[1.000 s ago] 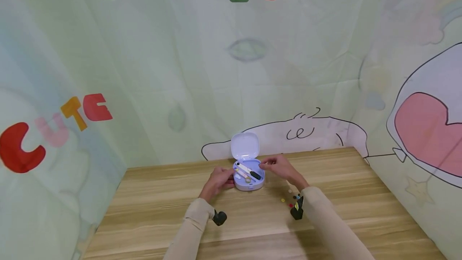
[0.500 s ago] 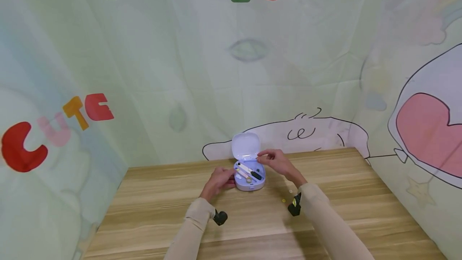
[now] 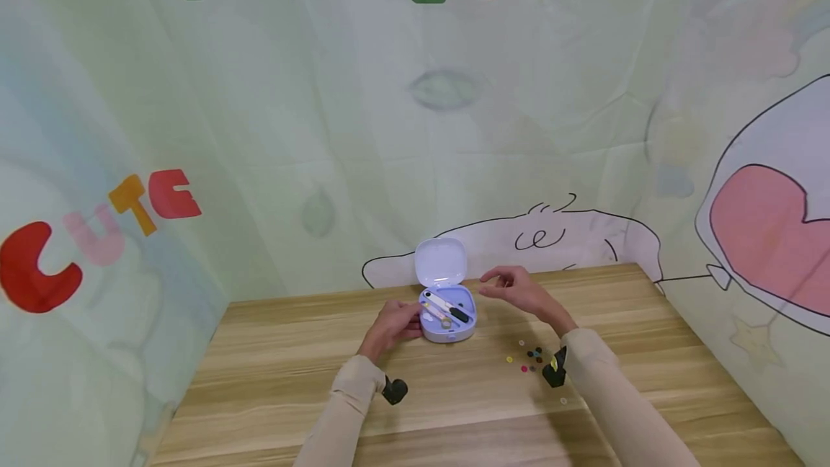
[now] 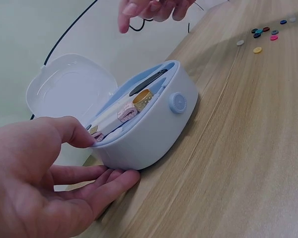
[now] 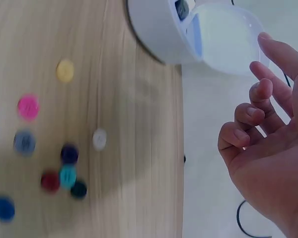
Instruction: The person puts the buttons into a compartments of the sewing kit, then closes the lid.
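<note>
A light purple sewing box [image 3: 447, 336] stands on the table with its lid [image 3: 441, 261] raised. My left hand [image 3: 397, 321] holds its left side; in the left wrist view the thumb [image 4: 72, 131] presses on the rim and the fingers lie against the lower wall. Inside lie a white tool with a black end [image 3: 458, 315], a gold ring thimble [image 4: 142, 99], a rolled pink tape measure [image 4: 127, 112] and a dark button [image 5: 182, 9]. My right hand [image 3: 515, 290] is right of the box, fingers loosely bent, holding nothing.
Several loose buttons lie on the wooden table [image 3: 292, 380] near the right wrist, including a yellow button [image 5: 65, 71], a pink button [image 5: 28, 107] and a white button [image 5: 99, 139]. A printed cloth backdrop [image 3: 324, 128] rises directly behind the table.
My right hand has drawn back from over the box to its right. A dark button now shows in the box's right part. The left hand stays on the box.
</note>
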`<action>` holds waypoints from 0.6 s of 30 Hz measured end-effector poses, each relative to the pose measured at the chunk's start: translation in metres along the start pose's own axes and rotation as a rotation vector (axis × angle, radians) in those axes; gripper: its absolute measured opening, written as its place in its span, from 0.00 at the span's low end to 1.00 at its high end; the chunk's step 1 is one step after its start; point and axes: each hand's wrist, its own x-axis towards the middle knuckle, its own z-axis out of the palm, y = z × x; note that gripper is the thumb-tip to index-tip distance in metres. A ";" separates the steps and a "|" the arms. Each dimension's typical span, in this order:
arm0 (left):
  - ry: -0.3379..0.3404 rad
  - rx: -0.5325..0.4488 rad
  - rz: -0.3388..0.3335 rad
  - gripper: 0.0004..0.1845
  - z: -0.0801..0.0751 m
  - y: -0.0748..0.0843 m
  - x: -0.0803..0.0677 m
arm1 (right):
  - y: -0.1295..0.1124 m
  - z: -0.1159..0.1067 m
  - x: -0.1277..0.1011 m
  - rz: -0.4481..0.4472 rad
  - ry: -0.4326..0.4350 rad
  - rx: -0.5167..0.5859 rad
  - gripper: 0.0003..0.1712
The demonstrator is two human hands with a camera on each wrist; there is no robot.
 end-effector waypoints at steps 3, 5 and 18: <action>-0.001 0.004 -0.009 0.17 -0.001 0.002 -0.001 | 0.006 -0.008 -0.006 0.002 -0.016 -0.035 0.23; -0.001 0.006 -0.010 0.17 -0.001 0.002 -0.001 | 0.010 -0.012 -0.011 0.006 -0.028 -0.066 0.23; 0.003 0.010 -0.001 0.15 0.000 0.002 -0.001 | 0.034 -0.029 -0.041 -0.025 -0.125 -0.184 0.18</action>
